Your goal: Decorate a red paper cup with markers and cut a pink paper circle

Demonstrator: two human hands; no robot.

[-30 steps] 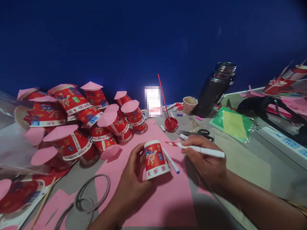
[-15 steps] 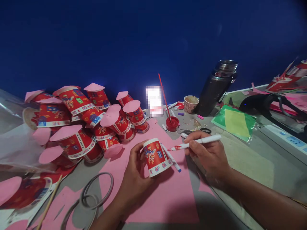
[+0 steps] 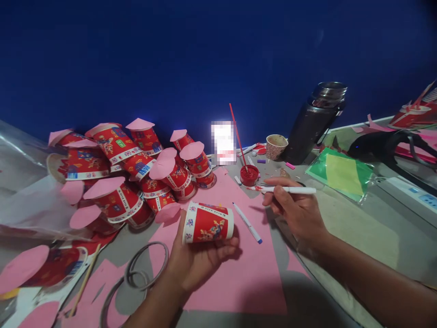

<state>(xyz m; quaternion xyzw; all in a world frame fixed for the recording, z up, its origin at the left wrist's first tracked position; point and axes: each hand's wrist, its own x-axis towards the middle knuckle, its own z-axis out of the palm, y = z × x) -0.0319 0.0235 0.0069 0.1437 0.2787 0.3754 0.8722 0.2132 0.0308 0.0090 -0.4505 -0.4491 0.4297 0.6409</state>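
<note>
A red paper cup (image 3: 213, 224) with printed figures lies on its side in my left hand (image 3: 194, 259). The palm and fingers support it from below and the thumb is mostly hidden behind it. My right hand (image 3: 298, 212) pinches a white marker pen (image 3: 295, 190), whose red-stained tip points left, above and apart from the cup. Beneath both hands is a pink paper sheet (image 3: 235, 284). On that sheet, between the hands, rests another white marker with a blue end (image 3: 249, 224). Beyond the right hand's pen tip stands a small pot of red paint (image 3: 249, 175) with a red stick in it.
Several red cups topped with pink paper discs (image 3: 116, 200) are piled at the left. Grey rings (image 3: 145, 273) and a wooden stick (image 3: 85, 280) lie near the front. A black flask (image 3: 312, 125), a patterned cup (image 3: 276, 146), a green packet (image 3: 341, 173) and a power strip (image 3: 408, 196) stand or lie right.
My left hand has turned the cup from nearly upright onto its side, its palm now facing up beneath it. The right hand's pen has become more level and moved slightly up.
</note>
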